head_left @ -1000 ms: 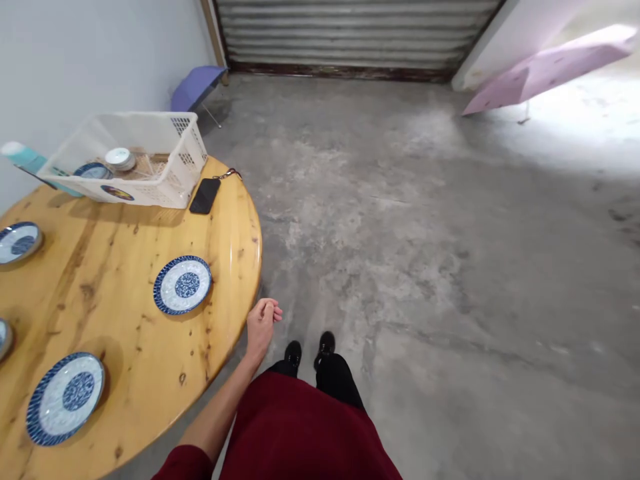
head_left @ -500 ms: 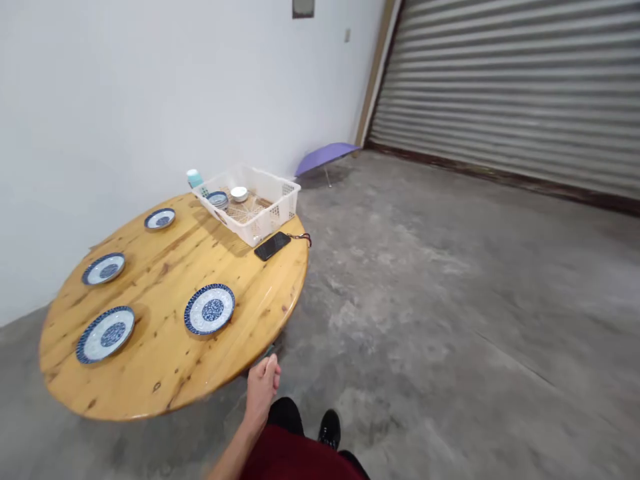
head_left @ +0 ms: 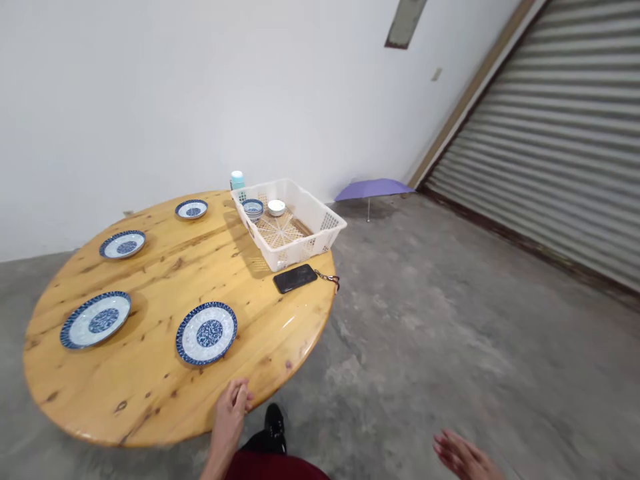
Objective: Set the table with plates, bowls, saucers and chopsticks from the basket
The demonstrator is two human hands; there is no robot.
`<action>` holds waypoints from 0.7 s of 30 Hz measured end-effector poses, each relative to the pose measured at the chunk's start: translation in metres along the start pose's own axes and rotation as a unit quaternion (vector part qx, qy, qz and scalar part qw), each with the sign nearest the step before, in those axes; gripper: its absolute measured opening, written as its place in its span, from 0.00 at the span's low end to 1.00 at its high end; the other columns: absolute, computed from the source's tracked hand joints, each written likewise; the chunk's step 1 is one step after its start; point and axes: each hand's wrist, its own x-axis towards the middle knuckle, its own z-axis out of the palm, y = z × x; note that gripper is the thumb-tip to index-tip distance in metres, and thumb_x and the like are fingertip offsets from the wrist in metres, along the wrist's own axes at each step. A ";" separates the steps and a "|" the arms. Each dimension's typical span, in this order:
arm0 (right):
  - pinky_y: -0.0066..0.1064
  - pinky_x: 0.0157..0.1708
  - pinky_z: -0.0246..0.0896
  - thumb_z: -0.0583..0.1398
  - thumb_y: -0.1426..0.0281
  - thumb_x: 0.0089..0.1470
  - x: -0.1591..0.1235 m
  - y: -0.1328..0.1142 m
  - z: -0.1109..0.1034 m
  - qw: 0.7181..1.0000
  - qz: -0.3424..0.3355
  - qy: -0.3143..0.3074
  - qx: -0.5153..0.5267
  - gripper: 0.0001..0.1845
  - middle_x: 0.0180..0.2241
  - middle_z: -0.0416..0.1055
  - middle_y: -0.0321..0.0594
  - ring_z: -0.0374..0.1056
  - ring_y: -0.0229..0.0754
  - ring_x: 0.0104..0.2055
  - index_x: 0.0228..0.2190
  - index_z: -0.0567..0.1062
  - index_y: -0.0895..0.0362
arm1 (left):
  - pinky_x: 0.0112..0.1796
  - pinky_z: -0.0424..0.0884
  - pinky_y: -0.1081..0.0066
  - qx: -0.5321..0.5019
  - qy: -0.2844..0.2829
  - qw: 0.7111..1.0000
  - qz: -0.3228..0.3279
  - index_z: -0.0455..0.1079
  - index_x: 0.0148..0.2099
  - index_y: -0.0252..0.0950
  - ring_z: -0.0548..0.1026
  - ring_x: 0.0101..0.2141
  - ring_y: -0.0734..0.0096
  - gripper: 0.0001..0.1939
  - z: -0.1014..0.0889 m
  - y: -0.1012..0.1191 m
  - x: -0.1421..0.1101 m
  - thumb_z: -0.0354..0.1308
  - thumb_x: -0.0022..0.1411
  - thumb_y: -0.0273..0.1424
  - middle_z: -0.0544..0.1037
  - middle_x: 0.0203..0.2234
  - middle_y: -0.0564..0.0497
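Observation:
My left hand (head_left: 233, 408) is over the near edge of the round wooden table (head_left: 165, 313), its fingers curled in and nothing visible in them. Closest to it lies a blue-and-white plate (head_left: 207, 333). My right hand (head_left: 463, 455) is low at the lower right, above the floor and away from the table, slightly blurred. Its fingers are stretched out and hold nothing. Three more patterned plates sit around the table: one at the near left (head_left: 97, 320), one at the far left (head_left: 123, 245) and one at the back (head_left: 192, 209).
A white plastic basket (head_left: 300, 252) holds stacked blue-rimmed bowls (head_left: 253, 209), white dishware (head_left: 277, 207) and thin brown sticks. Beside it are a phone (head_left: 295, 278) with a strap and a light-blue bottle (head_left: 237, 180). A purple umbrella (head_left: 375, 189) stands open on the concrete floor near the roller shutter (head_left: 560, 140).
The view has turned and come nearer the table. My left hand has moved from beside the edge to over it, still curled. My right hand has come into view.

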 end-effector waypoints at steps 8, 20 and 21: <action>0.42 0.37 0.74 0.68 0.52 0.36 0.047 -0.198 0.082 0.985 -0.167 -0.030 -0.007 0.26 0.34 0.80 0.54 0.77 0.52 0.33 0.36 0.78 0.56 | 0.35 0.77 0.62 -0.019 -0.048 0.998 0.031 0.75 0.36 0.41 0.81 0.32 0.55 0.26 0.006 -0.001 0.039 0.57 0.52 0.59 0.81 0.28 0.47; 0.30 0.32 0.71 0.67 0.65 0.48 0.073 -0.412 0.303 0.893 -0.341 -0.287 -0.069 0.19 0.35 0.80 0.44 0.75 0.40 0.30 0.41 0.78 0.62 | 0.38 0.80 0.59 -0.042 0.029 0.998 -0.020 0.78 0.40 0.45 0.84 0.37 0.50 0.22 0.010 -0.027 0.055 0.60 0.52 0.55 0.85 0.37 0.45; 0.29 0.31 0.71 0.67 0.67 0.50 0.079 -0.422 0.326 0.888 -0.332 -0.308 -0.080 0.18 0.35 0.80 0.45 0.75 0.39 0.30 0.42 0.78 0.63 | 0.37 0.80 0.60 -0.040 0.040 0.998 -0.027 0.78 0.40 0.46 0.84 0.37 0.49 0.22 0.010 -0.018 0.060 0.61 0.51 0.56 0.85 0.36 0.46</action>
